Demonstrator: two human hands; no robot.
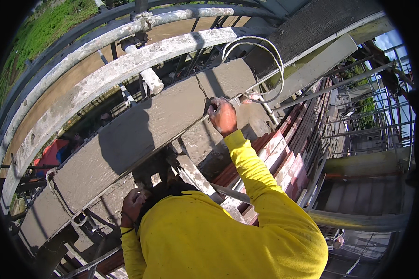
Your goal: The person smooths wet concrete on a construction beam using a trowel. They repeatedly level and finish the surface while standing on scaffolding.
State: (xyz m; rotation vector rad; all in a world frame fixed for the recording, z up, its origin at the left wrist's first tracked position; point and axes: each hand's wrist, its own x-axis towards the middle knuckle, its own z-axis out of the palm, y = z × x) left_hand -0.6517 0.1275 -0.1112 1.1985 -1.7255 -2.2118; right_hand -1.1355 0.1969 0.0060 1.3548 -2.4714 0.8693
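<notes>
My right hand (222,117), in a yellow sleeve, is closed at the front edge of a long ledge of wet grey mortar (172,109). From its fingers a thin dark blade (200,85), seen nearly edge-on like a trowel, reaches over the mortar. A narrow straight strip (139,162) runs along the ledge's front edge, close under this hand. My left hand (133,204) is lower left, its fingers curled below the ledge edge; what they hold, if anything, is hidden. The mortar looks smooth, and a broad shadow falls across it.
Beyond the ledge run mortar-splashed scaffold pipes (186,16) and a pale beam (111,69). A looped white cable (280,69) hangs at the ledge's right end. Reddish boards (284,160) are stacked at right, near a thick horizontal pole (358,220). More scaffolding (377,111) stands far right.
</notes>
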